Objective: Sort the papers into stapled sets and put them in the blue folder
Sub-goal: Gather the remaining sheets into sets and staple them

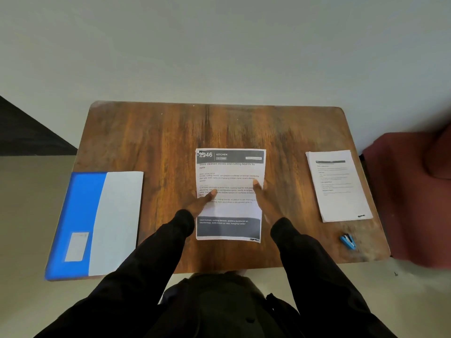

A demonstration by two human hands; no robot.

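We see a printed sheet lying flat near the middle of the wooden surface, its dark header reading "KITCHEN" beside a number whose first digit is smudged. Whether more sheets lie under it we cannot tell. The left hand lies on the sheet's left edge with straight fingers, and the right hand lies on its right edge the same way. In both the grip is released, the fingers pressing flat on the paper rather than curling round it. The hands cover part of the middle lines of print, and motion blur softens the fingertips. Black sleeves hide both wrists and run out of the bottom of the view. The blue folder lies closed at the left of the surface, well apart from the sheet. Its near corner hangs past the surface's edge, and a pale panel covers its right half. A small label on it is too blurred to read. At the right a stack of papers lies slightly askew, its print too faint to make out. A small blue stapler lies just nearer than the stack, blurred. Beyond the right edge a dark red seat is cut off by the frame.
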